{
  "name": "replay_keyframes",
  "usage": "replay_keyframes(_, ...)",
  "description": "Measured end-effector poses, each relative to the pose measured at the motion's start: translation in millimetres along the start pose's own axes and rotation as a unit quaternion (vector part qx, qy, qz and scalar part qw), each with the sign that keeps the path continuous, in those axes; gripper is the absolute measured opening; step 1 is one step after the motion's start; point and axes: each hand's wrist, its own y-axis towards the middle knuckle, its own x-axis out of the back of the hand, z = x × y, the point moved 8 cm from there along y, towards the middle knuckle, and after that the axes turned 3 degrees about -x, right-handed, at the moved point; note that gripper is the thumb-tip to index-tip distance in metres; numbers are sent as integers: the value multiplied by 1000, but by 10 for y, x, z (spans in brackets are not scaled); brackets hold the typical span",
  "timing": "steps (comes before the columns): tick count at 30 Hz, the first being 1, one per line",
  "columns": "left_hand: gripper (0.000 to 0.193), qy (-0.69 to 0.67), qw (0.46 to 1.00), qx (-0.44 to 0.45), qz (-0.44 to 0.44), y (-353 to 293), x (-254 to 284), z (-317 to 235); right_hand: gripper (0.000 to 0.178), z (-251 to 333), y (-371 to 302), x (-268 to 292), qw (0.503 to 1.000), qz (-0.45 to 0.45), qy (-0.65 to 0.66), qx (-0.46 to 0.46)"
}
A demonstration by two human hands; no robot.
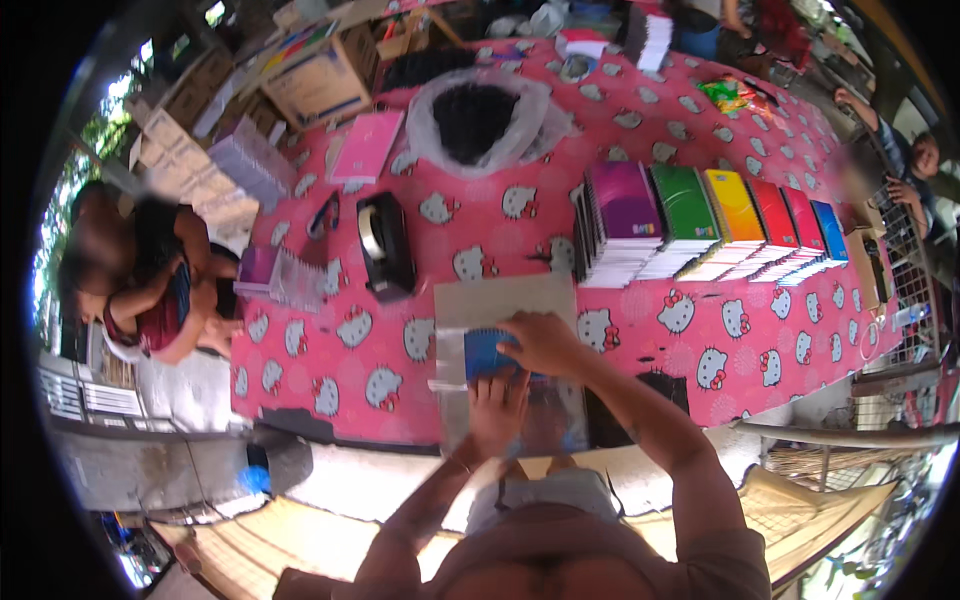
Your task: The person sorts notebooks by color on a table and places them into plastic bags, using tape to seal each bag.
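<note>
A small blue notebook (484, 350) lies in front of me on a greyish board (505, 298) at the table's near edge. What looks like clear plastic shines around the notebook and down over the edge. My left hand (497, 402) lies on the notebook's near side, its fingers stretched forward. From the right, my right hand (545, 343) reaches over the notebook's far right corner, fingers bent and thumb below them, closed on it. Part of the cover is hidden under both hands. Beyond the board, to the left, stands a black tape dispenser (388, 255).
Stacks of spiral notebooks, purple (624, 205) through green, yellow, red and blue, line the right. A pink notebook (367, 147), an open plastic bag (425, 130) with black contents and a cardboard box (318, 85) lie farther back. A seated person (185, 265) is at the left.
</note>
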Motion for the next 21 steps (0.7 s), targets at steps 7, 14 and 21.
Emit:
replay_keyframes(7, 47, -253, 966, 51, -19, 276, 567, 608, 48, -418, 166, 543, 934, 121, 335, -5)
replay_keyframes(14, 72, -432, 880, 194, 7, -31, -15, 905, 83, -516, -418, -57, 914, 16, 403, 52)
replay_keyframes(21, 83, -502, 837, 178, 126, 351, 320, 870, 89, -181, -513, 21, 906, -108, 408, 23)
